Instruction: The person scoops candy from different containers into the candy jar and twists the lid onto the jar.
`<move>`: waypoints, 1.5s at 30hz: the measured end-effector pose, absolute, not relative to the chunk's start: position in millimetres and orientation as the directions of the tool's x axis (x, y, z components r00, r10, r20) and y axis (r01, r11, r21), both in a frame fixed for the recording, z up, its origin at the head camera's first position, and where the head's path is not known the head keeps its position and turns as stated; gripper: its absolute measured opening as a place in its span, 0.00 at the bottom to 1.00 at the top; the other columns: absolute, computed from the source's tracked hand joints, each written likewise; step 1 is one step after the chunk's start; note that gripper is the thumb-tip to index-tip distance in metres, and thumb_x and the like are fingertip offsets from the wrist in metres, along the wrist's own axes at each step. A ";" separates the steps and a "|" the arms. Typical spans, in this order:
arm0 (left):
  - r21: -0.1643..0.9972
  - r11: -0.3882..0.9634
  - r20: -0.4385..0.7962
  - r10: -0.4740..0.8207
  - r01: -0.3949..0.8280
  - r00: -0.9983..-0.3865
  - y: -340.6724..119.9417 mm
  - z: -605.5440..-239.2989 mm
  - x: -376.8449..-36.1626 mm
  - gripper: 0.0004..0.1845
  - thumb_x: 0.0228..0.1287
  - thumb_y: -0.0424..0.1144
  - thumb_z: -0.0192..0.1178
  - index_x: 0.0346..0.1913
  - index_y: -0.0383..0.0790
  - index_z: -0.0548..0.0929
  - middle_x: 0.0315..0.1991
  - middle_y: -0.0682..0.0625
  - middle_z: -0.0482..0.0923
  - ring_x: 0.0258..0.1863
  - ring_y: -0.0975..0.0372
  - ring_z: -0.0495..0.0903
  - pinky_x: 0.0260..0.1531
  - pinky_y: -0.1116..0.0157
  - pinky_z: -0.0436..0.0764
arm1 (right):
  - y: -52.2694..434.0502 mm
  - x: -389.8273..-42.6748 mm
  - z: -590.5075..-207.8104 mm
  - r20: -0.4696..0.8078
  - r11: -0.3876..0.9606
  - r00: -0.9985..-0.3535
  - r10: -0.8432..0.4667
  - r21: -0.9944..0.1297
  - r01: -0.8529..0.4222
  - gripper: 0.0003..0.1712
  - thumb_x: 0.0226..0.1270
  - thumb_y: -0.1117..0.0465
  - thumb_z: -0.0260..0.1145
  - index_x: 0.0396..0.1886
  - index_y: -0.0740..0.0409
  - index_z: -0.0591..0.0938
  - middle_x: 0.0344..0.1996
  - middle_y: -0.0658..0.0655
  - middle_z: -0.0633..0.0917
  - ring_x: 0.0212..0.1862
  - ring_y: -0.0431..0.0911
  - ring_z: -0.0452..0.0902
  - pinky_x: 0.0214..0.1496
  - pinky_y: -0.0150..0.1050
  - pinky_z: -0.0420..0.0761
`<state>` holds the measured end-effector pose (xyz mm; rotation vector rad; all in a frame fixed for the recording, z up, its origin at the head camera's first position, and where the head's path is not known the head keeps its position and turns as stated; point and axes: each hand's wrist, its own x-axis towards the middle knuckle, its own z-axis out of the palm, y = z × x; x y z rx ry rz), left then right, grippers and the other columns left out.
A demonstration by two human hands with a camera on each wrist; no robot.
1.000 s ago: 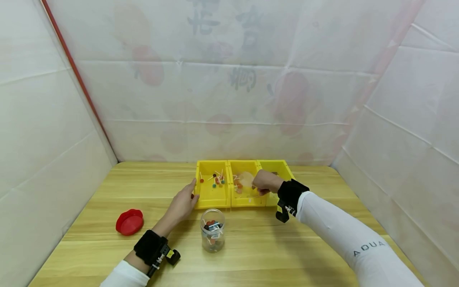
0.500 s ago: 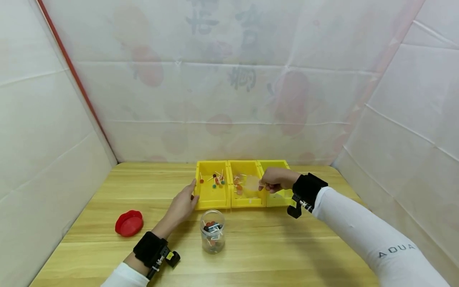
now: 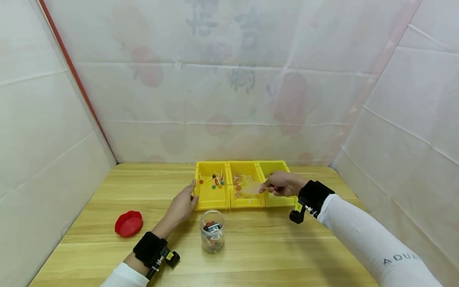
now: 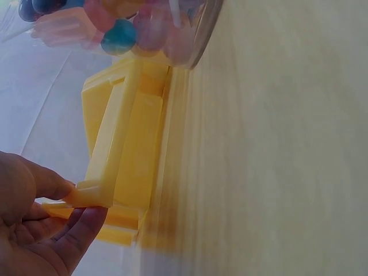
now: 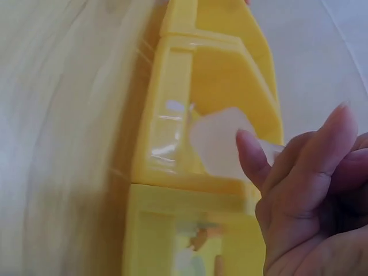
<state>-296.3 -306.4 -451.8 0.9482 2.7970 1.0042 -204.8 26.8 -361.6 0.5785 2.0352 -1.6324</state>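
Note:
My left hand grips the left end of a row of yellow bins, thumb and fingers around a corner of the left bin. My right hand, over the right bin, pinches the thin handle of a pale translucent paddle. Its flat blade is over the front part of the middle bin. Small ball-headed lollipops, orange and pinkish, lie in that bin. The left bin holds several lollipops with red, dark and teal heads.
A clear jar partly filled with coloured lollipops stands in front of the bins. Left of it lies a red scalloped lid. Small items lie inside the right bin, blurred in the right wrist view. A white printed curtain backs the wooden table.
My right hand has drawn back to the right from the middle bin, and the paddle's blade sits nearer that bin's front. The left hand, jar and lid have stayed put.

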 end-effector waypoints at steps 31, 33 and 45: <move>0.620 0.590 0.159 0.551 0.517 -0.819 -300.0 -450.4 -295.2 0.34 0.67 0.31 0.60 0.73 0.29 0.60 0.34 0.39 0.80 0.22 0.59 0.72 0.22 0.65 0.74 | -19.3 -222.3 -403.3 -0.491 -0.102 -0.841 0.226 -0.871 0.481 0.19 0.74 0.70 0.46 0.61 0.74 0.71 0.46 0.65 0.79 0.17 0.36 0.66 0.19 0.25 0.71; 0.633 0.592 0.140 0.546 0.499 -0.826 -301.5 -450.2 -295.6 0.35 0.67 0.30 0.60 0.73 0.29 0.59 0.22 0.46 0.73 0.17 0.62 0.66 0.16 0.68 0.67 | -26.1 -225.1 -410.7 -0.480 -0.104 -0.855 0.197 -0.877 0.469 0.23 0.75 0.71 0.44 0.66 0.73 0.65 0.45 0.65 0.77 0.19 0.38 0.64 0.21 0.28 0.70; 0.644 0.609 0.088 0.543 0.464 -0.835 -301.7 -448.6 -300.7 0.36 0.68 0.32 0.60 0.75 0.30 0.57 0.23 0.50 0.72 0.18 0.62 0.68 0.17 0.67 0.69 | -38.0 -231.9 -434.3 -0.469 -0.173 -0.857 0.213 -0.881 0.440 0.18 0.80 0.66 0.44 0.59 0.73 0.72 0.21 0.52 0.69 0.23 0.39 0.67 0.27 0.28 0.75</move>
